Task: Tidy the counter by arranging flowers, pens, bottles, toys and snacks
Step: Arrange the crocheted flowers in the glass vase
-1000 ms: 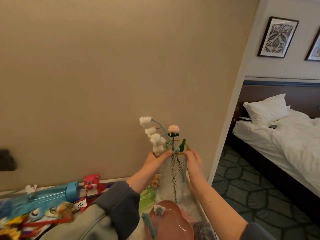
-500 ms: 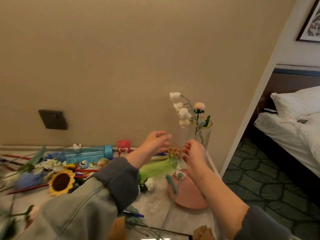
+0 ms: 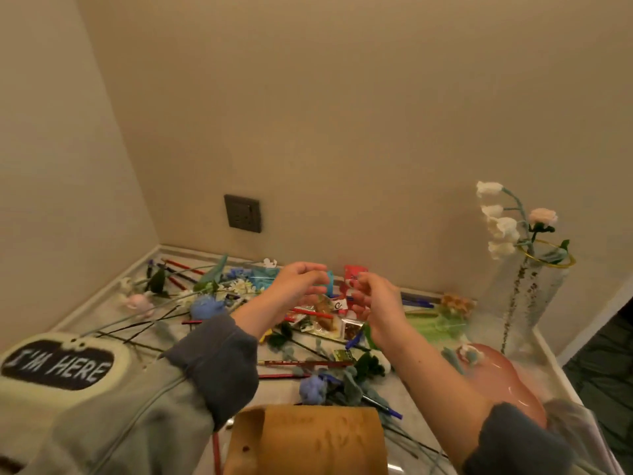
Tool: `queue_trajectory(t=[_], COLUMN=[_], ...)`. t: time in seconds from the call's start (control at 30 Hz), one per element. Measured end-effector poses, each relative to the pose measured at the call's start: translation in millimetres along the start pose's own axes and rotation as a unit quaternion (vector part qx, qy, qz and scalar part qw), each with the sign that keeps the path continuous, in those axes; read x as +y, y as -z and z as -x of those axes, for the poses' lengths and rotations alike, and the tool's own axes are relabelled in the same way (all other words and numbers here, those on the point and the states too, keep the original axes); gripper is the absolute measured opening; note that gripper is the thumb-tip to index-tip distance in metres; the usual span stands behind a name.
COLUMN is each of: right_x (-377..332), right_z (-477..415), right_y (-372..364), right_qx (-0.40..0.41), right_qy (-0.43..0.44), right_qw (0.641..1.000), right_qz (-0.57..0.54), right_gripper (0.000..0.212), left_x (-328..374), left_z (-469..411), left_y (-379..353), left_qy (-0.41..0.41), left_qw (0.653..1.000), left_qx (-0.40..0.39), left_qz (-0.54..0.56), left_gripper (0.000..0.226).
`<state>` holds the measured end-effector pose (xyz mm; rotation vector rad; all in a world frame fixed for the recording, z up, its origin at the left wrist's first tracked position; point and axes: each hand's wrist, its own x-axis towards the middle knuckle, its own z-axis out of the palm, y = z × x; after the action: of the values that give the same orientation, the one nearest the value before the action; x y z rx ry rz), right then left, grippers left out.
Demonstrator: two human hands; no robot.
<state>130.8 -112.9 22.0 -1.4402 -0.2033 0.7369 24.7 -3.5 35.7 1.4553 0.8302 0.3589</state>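
Your left hand (image 3: 297, 284): raised over the far middle of the table, fingers loosely curled, gripping nothing.
Your right hand (image 3: 376, 298): just right of the left one and apart from it, fingers loosely bent with nothing between them.
Table (image 3: 279, 401): a pale top set into a wall corner, littered from left to right.
Glass vase (image 3: 529, 303): upright at the far right by the wall, with a gold rim. It holds a stem of white bell flowers (image 3: 498, 228) and a pink rose (image 3: 543, 216).
Pink vase (image 3: 503, 378): rounded, near right, just in front of the glass vase.
Loose flowers: a blue flower (image 3: 205, 307) lies by your left sleeve and a second blue bloom (image 3: 311, 389) nearer the middle, with long stems crossing the table.
Snack packets (image 3: 329, 322): heaped below and between your hands.
Red toy (image 3: 354, 274): at the far wall, just beyond your right fingertips.
Blue bottle (image 3: 262, 279): along the far wall, mostly hidden behind your left hand.
Pens: a red pencil (image 3: 305, 363) lies flat in the middle, a blue pen (image 3: 382, 406) lies nearer, and more lie in the far left corner.
Brown holder (image 3: 308, 440): at the near edge in the centre, blurred.
Cream cushion (image 3: 58, 365): near left, lettered "I'M HERE".
Wall socket (image 3: 242, 214): dark, on the far wall.
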Motion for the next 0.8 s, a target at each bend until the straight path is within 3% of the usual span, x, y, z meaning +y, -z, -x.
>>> queue_trajectory(t=[0.13, 0.27, 0.5, 0.67, 0.8], right_x=[30.8, 56.9, 80.7, 90.2, 95.1], right_z=[-1.3, -6.1, -5.6, -2.8, 6.4], right_y=[-36.5, -49.1, -35.9, -0.2, 30.6], right_qx=[-0.070, -0.084, -0.058, 0.002, 0.048], right_qy=[0.013, 0.008, 0.051, 0.082, 0.088], right_qw=[0.990, 0.982, 0.962, 0.940, 0.918], right_qz=[0.119, 0.170, 0.263, 0.332, 0.384], right_gripper=[0.014, 0.012, 0.017, 0.015, 0.019], left_x=[-22.5, -47.9, -85.4, -109.4, -121.4], left_z=[5.8, 5.9, 3.8, 6.0, 3.9], left_y=[45.2, 58.2, 36.6, 13.0, -6.2], left_qy=[0.025, 0.050, 0.021, 0.001, -0.034], left_qw=[0.999, 0.998, 0.989, 0.980, 0.955], left_qx=[0.016, -0.005, -0.047, -0.115, -0.167], left_qz=[-0.016, -0.047, -0.136, -0.160, -0.244], left_gripper=[0.021, 0.022, 0.023, 0.010, 0.023])
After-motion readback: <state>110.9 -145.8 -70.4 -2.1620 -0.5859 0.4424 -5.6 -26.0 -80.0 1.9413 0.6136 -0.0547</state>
